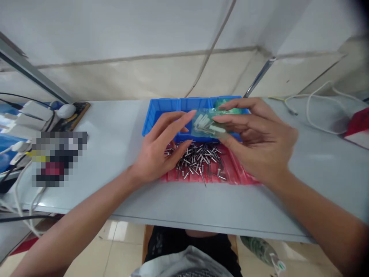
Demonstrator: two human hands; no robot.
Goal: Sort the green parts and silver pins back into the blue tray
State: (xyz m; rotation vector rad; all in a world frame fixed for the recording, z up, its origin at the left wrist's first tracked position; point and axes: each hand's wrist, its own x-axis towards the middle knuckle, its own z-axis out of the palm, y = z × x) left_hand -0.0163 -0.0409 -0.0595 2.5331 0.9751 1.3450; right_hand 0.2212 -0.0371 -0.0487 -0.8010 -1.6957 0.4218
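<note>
My right hand (256, 134) pinches a small clear plastic bag (205, 125) between thumb and fingers. Short pale and silvery pieces, resembling rivets, show through the film. To the left of the bag, my left hand (161, 150) has its thumb and fingers apart; the index fingertip is close to the bag's edge, and I cannot tell if it touches. Below the bag, a heap of silver pop rivets (198, 156) lies on a red plastic sheet (235, 167). A blue compartment tray (147, 119) stands just behind, with green-tinted bags (226, 104) in its right compartment, partly hidden by my right hand.
Chargers, a power strip and cables (34, 115) crowd the table's left end. A white cable (308, 111) and a red-and-white object (357, 127) lie at the right. The wall rises behind the grey table (115, 154). A plastic bottle (262, 250) is below the front edge.
</note>
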